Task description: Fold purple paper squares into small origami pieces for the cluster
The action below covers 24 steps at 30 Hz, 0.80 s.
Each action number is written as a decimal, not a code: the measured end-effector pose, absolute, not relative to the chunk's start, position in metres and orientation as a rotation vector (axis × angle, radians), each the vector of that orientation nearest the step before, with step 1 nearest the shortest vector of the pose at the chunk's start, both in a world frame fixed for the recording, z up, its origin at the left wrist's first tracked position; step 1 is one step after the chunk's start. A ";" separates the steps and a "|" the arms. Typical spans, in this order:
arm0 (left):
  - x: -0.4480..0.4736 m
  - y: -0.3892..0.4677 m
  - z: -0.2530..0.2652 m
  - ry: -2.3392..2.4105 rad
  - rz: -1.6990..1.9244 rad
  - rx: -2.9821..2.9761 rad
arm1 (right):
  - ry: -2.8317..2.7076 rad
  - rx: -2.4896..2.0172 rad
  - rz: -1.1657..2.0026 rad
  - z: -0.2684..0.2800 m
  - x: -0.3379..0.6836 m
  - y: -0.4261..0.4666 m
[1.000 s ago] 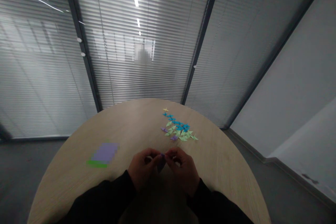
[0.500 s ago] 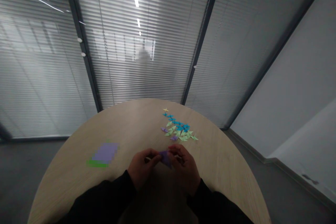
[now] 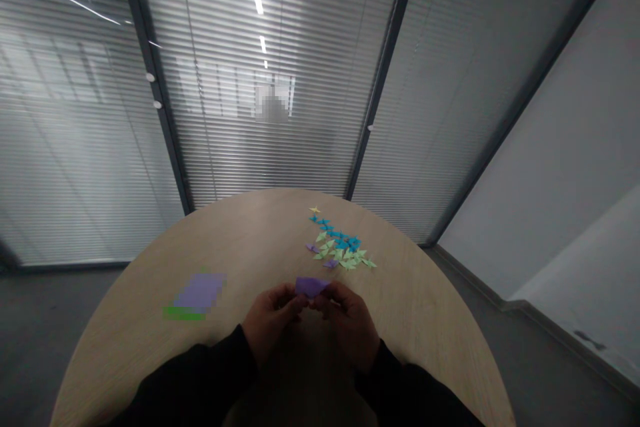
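Between my two hands is a piece of purple paper [image 3: 311,287], held up a little above the near part of the table. My left hand [image 3: 273,317] pinches its left side, thumb towards me. On the right side, the fingers and thumb of my right hand [image 3: 350,320] are closed on the same paper. Its lower edge is partly hidden by my fingertips, so I cannot make out every fold. Just beyond my right hand lie folded paper stars: several pale green ones [image 3: 349,255], several blue ones [image 3: 345,240], purple ones [image 3: 331,263] and one yellow star [image 3: 315,209].
A stack of purple sheets [image 3: 199,290] with a green sheet [image 3: 184,313] under it lies to the left, blurred by pixelation. The round wooden table [image 3: 250,233] ends near a glass wall with blinds [image 3: 280,153]. A white wall [image 3: 560,147] stands on the right.
The purple paper has turned from a pointed shape hanging between my fingers to a wider piece above my fingertips. My right hand has shifted its grip, its fingers now lower and more closed.
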State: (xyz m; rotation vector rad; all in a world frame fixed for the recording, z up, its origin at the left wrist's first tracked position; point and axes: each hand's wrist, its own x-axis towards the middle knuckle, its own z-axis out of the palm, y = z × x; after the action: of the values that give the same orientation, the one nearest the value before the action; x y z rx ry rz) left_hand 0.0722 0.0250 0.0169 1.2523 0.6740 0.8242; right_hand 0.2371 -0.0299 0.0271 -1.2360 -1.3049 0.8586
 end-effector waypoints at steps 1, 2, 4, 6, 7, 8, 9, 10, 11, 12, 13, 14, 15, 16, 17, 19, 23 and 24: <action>0.072 0.025 0.018 0.680 0.822 1.281 | -1.294 -1.233 0.839 0.027 0.237 -0.030; 0.073 0.025 0.019 0.694 0.824 1.302 | -1.281 -1.233 0.810 0.026 0.237 -0.030; 0.073 0.024 0.021 0.738 0.839 1.328 | -1.276 -1.253 0.733 0.026 0.237 -0.030; 0.073 0.024 0.023 0.773 0.850 1.352 | -1.319 -1.296 0.666 0.027 0.237 -0.031; 0.073 0.023 0.024 0.787 0.854 1.363 | -1.351 -1.321 0.641 0.028 0.236 -0.032; 0.073 0.023 0.024 0.797 0.854 1.373 | -1.385 -1.342 0.619 0.028 0.236 -0.033; 0.073 0.022 0.024 0.804 0.856 1.380 | -1.415 -1.359 0.597 0.029 0.235 -0.034; 0.073 0.022 0.023 0.808 0.859 1.387 | -1.444 -1.372 0.575 0.029 0.235 -0.035; 0.073 0.022 0.022 0.809 0.861 1.395 | -1.467 -1.383 0.554 0.030 0.235 -0.035; 0.073 0.022 0.022 0.806 0.866 1.405 | -1.487 -1.388 0.537 0.030 0.235 -0.036; 0.072 0.023 0.021 0.798 0.869 1.418 | -1.506 -1.383 0.527 0.030 0.235 -0.036; 0.072 0.023 0.021 0.791 0.872 1.433 | -1.521 -1.371 0.520 0.030 0.235 -0.036; 0.072 0.022 0.021 0.787 0.874 1.450 | -1.535 -1.357 0.513 0.030 0.235 -0.036; 0.072 0.022 0.021 0.784 0.872 1.471 | -1.544 -1.348 0.503 0.030 0.235 -0.036; 0.073 0.021 0.022 0.784 0.873 1.494 | -1.549 -1.346 0.486 0.031 0.235 -0.036; 0.073 0.019 0.025 0.794 0.882 1.538 | -1.558 -1.343 0.442 0.031 0.235 -0.035; 0.073 0.017 0.028 0.824 0.944 1.559 | -1.594 -1.273 0.385 0.031 0.237 -0.035; 0.073 0.017 0.028 0.830 0.948 1.558 | -1.607 -1.257 0.383 0.030 0.237 -0.035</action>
State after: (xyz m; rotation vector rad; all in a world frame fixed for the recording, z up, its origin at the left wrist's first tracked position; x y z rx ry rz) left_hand 0.0725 0.0165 0.0284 1.5577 0.8299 0.9479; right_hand 0.2370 -0.0345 0.0301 -1.2570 -1.6073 0.3830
